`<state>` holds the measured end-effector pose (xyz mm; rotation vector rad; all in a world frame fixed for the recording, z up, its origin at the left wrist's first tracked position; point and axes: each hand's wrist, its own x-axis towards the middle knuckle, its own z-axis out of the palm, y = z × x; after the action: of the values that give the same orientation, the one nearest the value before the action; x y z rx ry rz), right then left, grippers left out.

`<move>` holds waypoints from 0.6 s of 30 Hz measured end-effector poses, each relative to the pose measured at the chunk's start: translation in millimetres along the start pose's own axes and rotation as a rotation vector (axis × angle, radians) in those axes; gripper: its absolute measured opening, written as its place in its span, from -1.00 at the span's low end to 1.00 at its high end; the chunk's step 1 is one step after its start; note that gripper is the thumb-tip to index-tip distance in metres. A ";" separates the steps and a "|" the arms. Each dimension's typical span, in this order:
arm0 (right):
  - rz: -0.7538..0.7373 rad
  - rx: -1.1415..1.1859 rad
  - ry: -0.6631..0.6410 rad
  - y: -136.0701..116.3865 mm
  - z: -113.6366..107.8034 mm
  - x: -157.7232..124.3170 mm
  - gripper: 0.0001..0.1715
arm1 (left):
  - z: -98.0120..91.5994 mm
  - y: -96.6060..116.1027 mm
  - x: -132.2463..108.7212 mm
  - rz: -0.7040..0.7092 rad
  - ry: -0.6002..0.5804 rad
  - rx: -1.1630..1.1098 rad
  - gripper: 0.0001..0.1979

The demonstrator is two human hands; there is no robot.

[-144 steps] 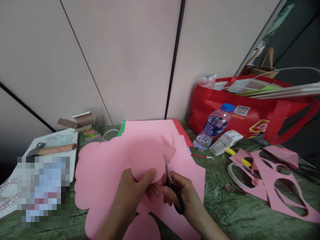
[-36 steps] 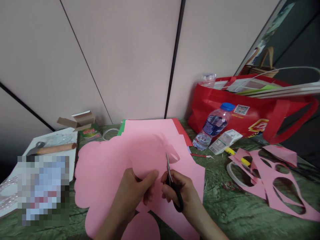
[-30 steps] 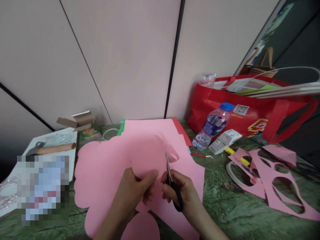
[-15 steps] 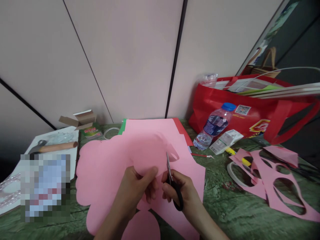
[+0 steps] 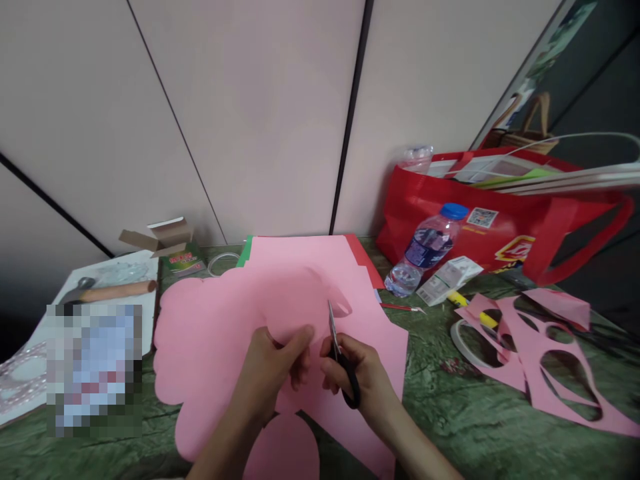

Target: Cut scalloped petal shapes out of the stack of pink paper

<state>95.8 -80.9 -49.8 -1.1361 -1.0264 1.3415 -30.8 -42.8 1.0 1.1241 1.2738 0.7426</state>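
My left hand (image 5: 277, 373) pinches the near edge of a rounded piece of pink paper (image 5: 295, 300) between thumb and fingers. My right hand (image 5: 365, 373) grips a pair of scissors (image 5: 353, 387) with black handles. The blades point away from me at the right edge of that piece and look nearly closed. A narrow pink strip (image 5: 341, 303) curls beside the blade tips. Beneath lie a large scalloped pink cutout (image 5: 200, 353) and a stack of pink sheets (image 5: 300, 250). Closer to me is a rounded pink piece (image 5: 285, 450).
Pink offcuts with holes (image 5: 537, 353) lie right, partly over a tape roll (image 5: 465, 350). A water bottle (image 5: 425, 247) leans near a red bag (image 5: 430, 193). A craft knife (image 5: 400, 307) lies by the sheets. At left are an open box (image 5: 183, 260) and a hammer (image 5: 117, 291).
The scissors and my right hand sit slightly further left and higher in the picture. My left hand keeps its pinch on the paper. The whole view has shifted slightly.
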 end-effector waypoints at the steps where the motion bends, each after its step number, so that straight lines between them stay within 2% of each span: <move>1: 0.004 0.000 -0.001 0.2 -0.2 0.2 -0.57 | 0.2 0.3 0.6 -0.006 0.002 -0.004 -0.60; 18: 0.035 0.006 -0.010 -1.7 0.4 0.7 -0.56 | -2.5 1.0 -0.5 0.005 -0.025 0.018 -0.58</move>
<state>95.7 -80.1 -48.1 -1.1488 -1.0126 1.3785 -33.2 -42.3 2.3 1.1482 1.2585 0.7204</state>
